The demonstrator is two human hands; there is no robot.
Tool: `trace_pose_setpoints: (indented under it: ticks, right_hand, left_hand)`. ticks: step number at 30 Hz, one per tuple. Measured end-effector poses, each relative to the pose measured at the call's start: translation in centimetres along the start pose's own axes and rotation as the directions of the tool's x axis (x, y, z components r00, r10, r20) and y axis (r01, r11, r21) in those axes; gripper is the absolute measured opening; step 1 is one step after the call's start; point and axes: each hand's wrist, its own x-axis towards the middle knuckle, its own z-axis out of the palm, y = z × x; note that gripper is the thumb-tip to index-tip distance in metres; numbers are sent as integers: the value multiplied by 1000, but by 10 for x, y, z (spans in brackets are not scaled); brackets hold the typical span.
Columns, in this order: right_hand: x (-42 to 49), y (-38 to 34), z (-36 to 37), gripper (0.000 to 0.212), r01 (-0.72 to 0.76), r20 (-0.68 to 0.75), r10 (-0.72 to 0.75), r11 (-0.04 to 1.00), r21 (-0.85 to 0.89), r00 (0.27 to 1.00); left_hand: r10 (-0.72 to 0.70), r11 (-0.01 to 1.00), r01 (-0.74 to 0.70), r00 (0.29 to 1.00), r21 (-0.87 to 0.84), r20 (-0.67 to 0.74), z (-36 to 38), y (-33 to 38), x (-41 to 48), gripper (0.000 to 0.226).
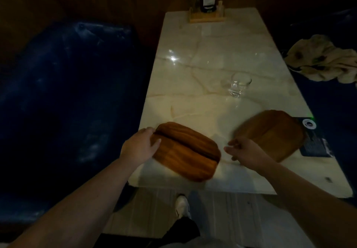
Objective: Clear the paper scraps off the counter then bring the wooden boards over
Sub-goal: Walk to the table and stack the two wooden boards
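1. While the left hand [138,145] clamps its grip on the near board [186,152] at the worktop [193,77] edge, the right hand [245,150], fingers spread, holds nothing.
2. Second board [270,133] sits just beside it; a careless swipe could probably knock the glass [239,85].

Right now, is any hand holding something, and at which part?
The left hand grips the near wooden board at its left edge. The right hand is open, holding nothing.

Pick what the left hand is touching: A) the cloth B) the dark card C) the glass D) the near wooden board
D: the left hand grips the edge of the near board, while the glass, card and cloth lie untouched farther right.
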Motion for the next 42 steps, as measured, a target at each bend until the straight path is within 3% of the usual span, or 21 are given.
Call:
trace_pose_setpoints:
  ticks: [9, 12, 15, 20, 26, 29, 33, 37, 42]
  right_hand:
    - [54, 2, 38, 52, -292, 93, 291, 956, -6, 952]
    - [62, 4, 46, 48, -310, 154, 310, 950, -26, 938]
    - [69, 7, 48, 45, -319, 178, 312, 948, 13, 933]
    - [69, 14, 53, 36, -237, 130, 231, 971, 31, 964]
    - [66, 36, 34, 31, -178, 104, 158, 960, 218, 982]
    - [63, 44, 11, 28, -125, 77, 110, 965, 233, 991]
    - [66, 64, -31, 16, -178, 31, 177, 928, 327, 984]
    - [73, 97, -73, 28, -191, -43, 245, 846, 498, 969]
    - [86, 128, -119, 7, -134, -183, 298, 790, 598, 937]
  left_hand:
    - [-49, 998, 38, 970, 50, 237, 23, -44, 81, 49]
    - [-77, 997, 80, 951, 1, 299, 36, -56, 90, 55]
    - [-135, 986, 159, 923, -39, 359, 48, -61, 98, 45]
    - [-281, 925, 346, 900, -155, 333, 53, -47, 101, 28]
    - [-440, 763, 507, 862, -400, 252, 59, -40, 88, 35]
    - [-466, 731, 506, 860, -457, 207, 62, -22, 77, 34]
    - [-485, 702, 498, 858, -509, 170, 73, 22, 71, 32]
    - [-493, 630, 491, 851, -601, 178, 89, 70, 67, 29]
    - [-457, 639, 496, 860, -587, 229, 117, 126, 67, 34]
